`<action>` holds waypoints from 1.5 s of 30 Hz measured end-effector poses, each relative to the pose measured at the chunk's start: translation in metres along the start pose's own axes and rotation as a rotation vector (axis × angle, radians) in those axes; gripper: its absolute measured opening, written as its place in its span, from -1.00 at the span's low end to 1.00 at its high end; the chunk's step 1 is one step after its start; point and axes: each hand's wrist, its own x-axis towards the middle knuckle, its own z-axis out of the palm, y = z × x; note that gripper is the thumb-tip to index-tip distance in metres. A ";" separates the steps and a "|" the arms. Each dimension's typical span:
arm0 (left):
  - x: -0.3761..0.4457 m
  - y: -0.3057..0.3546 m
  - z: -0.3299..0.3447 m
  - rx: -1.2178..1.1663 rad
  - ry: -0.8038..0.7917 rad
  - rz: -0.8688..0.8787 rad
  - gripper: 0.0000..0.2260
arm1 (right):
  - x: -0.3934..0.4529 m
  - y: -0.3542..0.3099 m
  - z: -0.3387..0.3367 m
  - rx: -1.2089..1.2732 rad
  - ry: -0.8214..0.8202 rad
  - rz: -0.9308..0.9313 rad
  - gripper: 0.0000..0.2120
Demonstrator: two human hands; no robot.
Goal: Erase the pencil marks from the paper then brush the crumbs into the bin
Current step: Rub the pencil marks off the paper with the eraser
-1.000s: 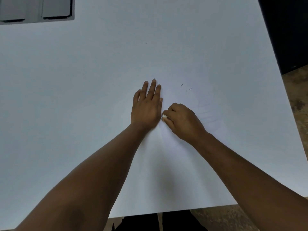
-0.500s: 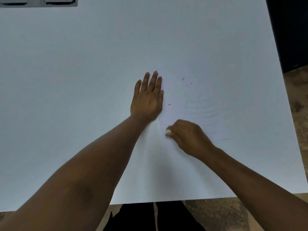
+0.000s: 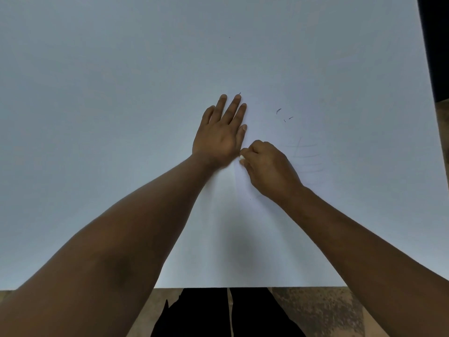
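Left hand (image 3: pixel 222 137) flat, fingers straight, pressing paper (image 3: pixel 243 239) on counter (image 3: pixel 97 93). Right hand (image 3: pixel 268 166) curled, pinching eraser (image 3: pixel 242 158). Crumbs (image 3: pixel 278 111) beyond; faint marks (image 3: pixel 303 152) right.

The left hand (image 3: pixel 222 137) lies flat, fingers straight, on the white paper (image 3: pixel 145 93). At its 4 o'clock, touching it, the right hand (image 3: pixel 267 166) pinches a white eraser (image 3: pixel 242 157). Faint pencil marks (image 3: pixel 303 154) lie at 3 o'clock, dark crumbs (image 3: pixel 278 111) at 1 o'clock.

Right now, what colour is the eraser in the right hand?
White: a small tip of the eraser peeks out of the right hand, seen in the head view.
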 end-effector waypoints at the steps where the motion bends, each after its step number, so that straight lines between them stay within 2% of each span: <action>1: 0.000 0.001 0.000 0.003 -0.002 -0.007 -0.48 | -0.002 -0.002 0.000 -0.017 -0.012 -0.018 -0.91; 4: 0.000 0.003 -0.002 -0.012 -0.018 -0.019 -0.49 | -0.027 -0.015 -0.001 -0.050 -0.099 -0.070 -0.89; 8: -0.001 0.004 -0.002 -0.016 -0.017 -0.028 -0.47 | -0.061 -0.022 -0.008 0.047 -0.199 -0.059 -0.92; 10: -0.002 0.004 -0.003 -0.020 -0.012 -0.029 -0.47 | -0.051 -0.018 -0.012 0.110 -0.180 0.009 -0.90; 14: -0.002 0.002 -0.004 -0.026 -0.024 -0.017 -0.47 | -0.006 -0.016 -0.011 0.111 -0.012 0.148 -0.82; 19: -0.002 0.002 -0.004 -0.018 -0.020 -0.026 -0.47 | -0.016 -0.024 -0.003 0.011 -0.042 0.135 -0.86; 21: -0.002 0.002 -0.003 -0.012 -0.014 -0.025 -0.47 | -0.031 -0.027 -0.005 0.012 -0.083 0.084 -0.88; 23: -0.002 0.002 -0.003 -0.011 -0.014 -0.020 -0.47 | -0.039 -0.026 -0.010 0.026 -0.195 0.053 -0.90; 25: -0.003 0.002 -0.002 -0.011 -0.008 -0.019 -0.47 | -0.039 -0.019 -0.018 0.053 -0.300 0.083 -0.84; 26: -0.003 0.002 -0.002 -0.015 -0.003 -0.017 -0.47 | -0.035 -0.015 -0.023 0.088 -0.301 0.113 -0.83; 28: -0.003 0.002 -0.001 -0.016 0.002 -0.013 -0.47 | -0.021 -0.007 -0.027 0.138 -0.198 0.174 -0.82; 30: -0.003 0.001 0.000 -0.012 0.001 -0.009 -0.46 | -0.003 -0.004 -0.024 0.099 -0.094 0.189 -0.81; 33: -0.002 0.001 0.001 0.002 -0.003 -0.007 -0.44 | 0.014 -0.004 -0.012 -0.026 -0.062 0.140 -0.85; 38: -0.002 0.001 -0.002 -0.014 -0.016 -0.015 -0.45 | -0.024 -0.009 -0.007 -0.085 -0.088 0.093 -0.90; 42: -0.002 0.003 -0.003 -0.026 -0.020 -0.020 -0.45 | -0.088 -0.028 -0.010 -0.006 -0.163 0.117 -0.80; 45: -0.003 0.003 -0.003 -0.024 -0.019 -0.017 -0.45 | -0.091 -0.023 -0.015 0.040 -0.241 0.123 -0.82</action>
